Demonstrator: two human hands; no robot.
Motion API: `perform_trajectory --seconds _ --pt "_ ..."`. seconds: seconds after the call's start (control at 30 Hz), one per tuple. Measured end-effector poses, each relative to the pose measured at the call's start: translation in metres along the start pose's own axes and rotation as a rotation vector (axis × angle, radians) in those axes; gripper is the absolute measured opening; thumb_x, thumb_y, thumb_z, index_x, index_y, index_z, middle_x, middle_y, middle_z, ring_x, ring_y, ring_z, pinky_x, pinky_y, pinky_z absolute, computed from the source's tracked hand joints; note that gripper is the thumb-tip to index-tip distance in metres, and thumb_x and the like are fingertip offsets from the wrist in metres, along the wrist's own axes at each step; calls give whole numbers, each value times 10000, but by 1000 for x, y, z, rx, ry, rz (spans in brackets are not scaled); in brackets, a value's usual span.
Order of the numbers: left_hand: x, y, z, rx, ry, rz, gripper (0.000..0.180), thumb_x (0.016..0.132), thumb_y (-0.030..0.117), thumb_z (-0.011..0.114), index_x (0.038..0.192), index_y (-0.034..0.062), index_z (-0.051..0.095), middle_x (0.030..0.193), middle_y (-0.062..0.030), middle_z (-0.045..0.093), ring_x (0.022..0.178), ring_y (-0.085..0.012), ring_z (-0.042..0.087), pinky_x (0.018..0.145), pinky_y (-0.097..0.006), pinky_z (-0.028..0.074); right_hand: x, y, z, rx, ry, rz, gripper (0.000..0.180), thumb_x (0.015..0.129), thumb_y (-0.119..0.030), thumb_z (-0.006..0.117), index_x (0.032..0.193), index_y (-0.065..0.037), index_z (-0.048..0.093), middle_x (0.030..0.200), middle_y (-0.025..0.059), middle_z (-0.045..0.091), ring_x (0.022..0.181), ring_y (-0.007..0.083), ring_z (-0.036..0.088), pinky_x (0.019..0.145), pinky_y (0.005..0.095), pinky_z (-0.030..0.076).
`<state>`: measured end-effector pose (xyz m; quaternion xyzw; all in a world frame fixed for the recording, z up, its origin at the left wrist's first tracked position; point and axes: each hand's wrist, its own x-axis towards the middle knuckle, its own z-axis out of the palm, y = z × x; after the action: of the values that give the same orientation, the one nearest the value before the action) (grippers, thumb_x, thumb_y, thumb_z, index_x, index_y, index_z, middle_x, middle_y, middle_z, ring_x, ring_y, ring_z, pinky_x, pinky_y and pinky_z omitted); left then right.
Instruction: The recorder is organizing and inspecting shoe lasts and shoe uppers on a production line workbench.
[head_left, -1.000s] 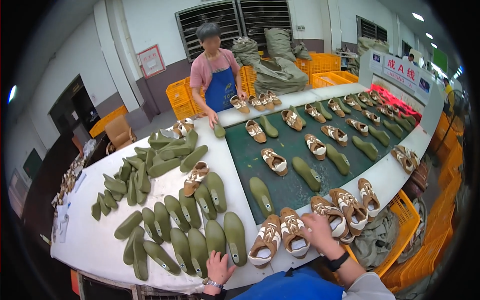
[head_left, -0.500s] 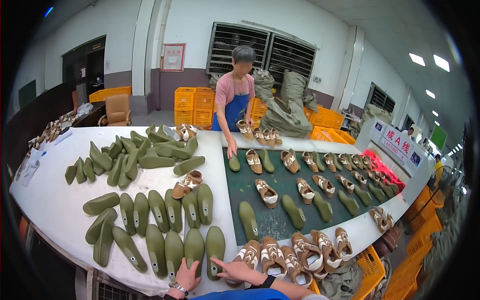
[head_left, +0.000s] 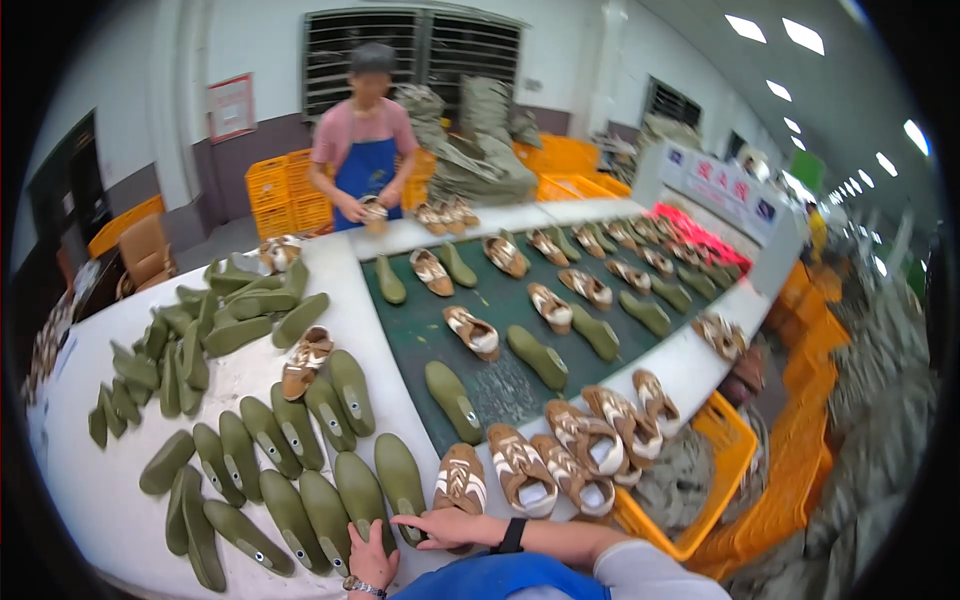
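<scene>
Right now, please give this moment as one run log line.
Left hand: at green last; Right hand: pointing onto adjacent last; Nearby: brown shoes; Opposite: co-worker holding shoe

"Where are the hands?"

"At six o'clock, over the table (head_left: 100,490): left hand (head_left: 372,560) on a shoe last (head_left: 358,482), right hand (head_left: 452,527) at the next last (head_left: 398,468), rightward."

"Going round from there?"

"Heaped lasts (head_left: 237,337) at eleven, the belt (head_left: 485,395) at one with shoes (head_left: 470,333) and lasts on it, a row of shoes (head_left: 518,468) along the near edge at two, a crate (head_left: 738,440) beside the table at three."

"And behind?"

"A co-worker (head_left: 362,170) across the table at twelve, stacked crates (head_left: 270,195) behind. The belt's far end is blurred, but seemingly holds more shoes."
</scene>
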<state>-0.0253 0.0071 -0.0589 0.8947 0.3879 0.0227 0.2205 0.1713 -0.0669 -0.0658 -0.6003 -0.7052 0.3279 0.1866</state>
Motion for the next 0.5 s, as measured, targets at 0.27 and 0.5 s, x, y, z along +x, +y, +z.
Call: perform_trajectory --seconds 0.27,0.5 --pt "0 29 -12 90 -54 85 614 685 283 704 1213 84 464 1245 -189 434 1152 -393 383 923 -440 358 0 1 -3 -42 -24 -19 774 692 -256 681 1337 -190 258 789 196 592 751 379 580 650 453 444" --pt "12 50 -12 278 -262 344 654 675 323 703 1229 109 427 1127 -226 486 1022 -397 461 833 -445 405 -12 5 6 -38 125 -25 561 695 -338 674 1160 -159 418 781 153 617 765 358 595 644 447 452"
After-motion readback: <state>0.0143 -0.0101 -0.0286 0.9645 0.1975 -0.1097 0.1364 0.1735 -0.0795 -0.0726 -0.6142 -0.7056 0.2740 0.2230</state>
